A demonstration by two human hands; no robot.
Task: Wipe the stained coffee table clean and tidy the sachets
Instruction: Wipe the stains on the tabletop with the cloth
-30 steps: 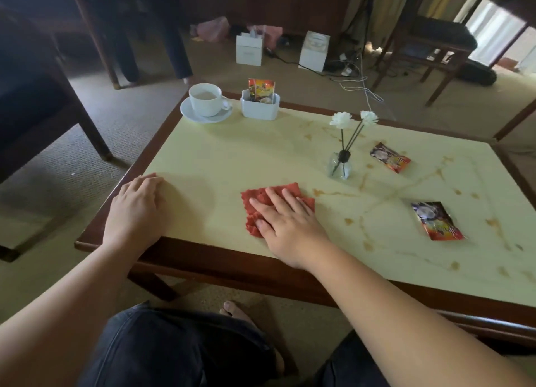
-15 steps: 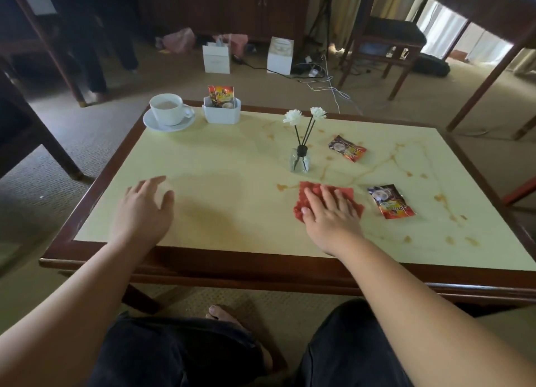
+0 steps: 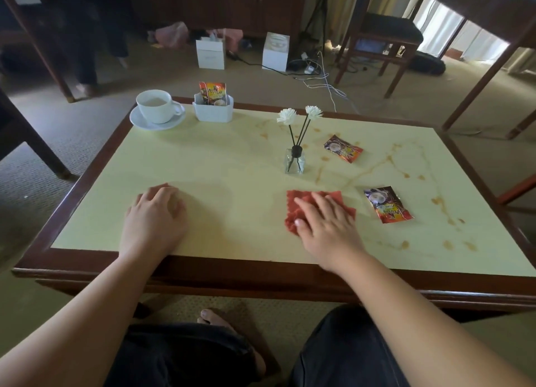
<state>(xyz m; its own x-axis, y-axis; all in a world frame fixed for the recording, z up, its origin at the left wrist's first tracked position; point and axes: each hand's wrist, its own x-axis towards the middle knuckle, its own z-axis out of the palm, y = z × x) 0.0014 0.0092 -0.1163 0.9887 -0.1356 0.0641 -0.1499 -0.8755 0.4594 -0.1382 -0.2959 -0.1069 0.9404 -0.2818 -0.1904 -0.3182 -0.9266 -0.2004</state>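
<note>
A cream-topped coffee table (image 3: 203, 169) carries brown coffee stains (image 3: 377, 169) across its right half. My right hand (image 3: 327, 227) presses flat on a red cloth (image 3: 298, 201) near the front edge, just below the reed diffuser. One loose sachet (image 3: 387, 204) lies right of the cloth, apart from it. Another sachet (image 3: 343, 148) lies further back. A white holder (image 3: 213, 112) at the back holds upright sachets (image 3: 212, 92). My left hand (image 3: 153, 215) rests palm down on the table's left front, holding nothing.
A glass reed diffuser (image 3: 295, 161) with two white flowers stands mid-table, close behind the cloth. A white cup on a saucer (image 3: 155, 106) sits at the back left corner. The dark wooden rim (image 3: 232, 273) frames the top. Chairs, boxes and cables are on the carpet beyond.
My right hand slid the red cloth rightwards from left of the diffuser to just below it. A stain spot left of the cloth is gone. My left hand's fingers drew together.
</note>
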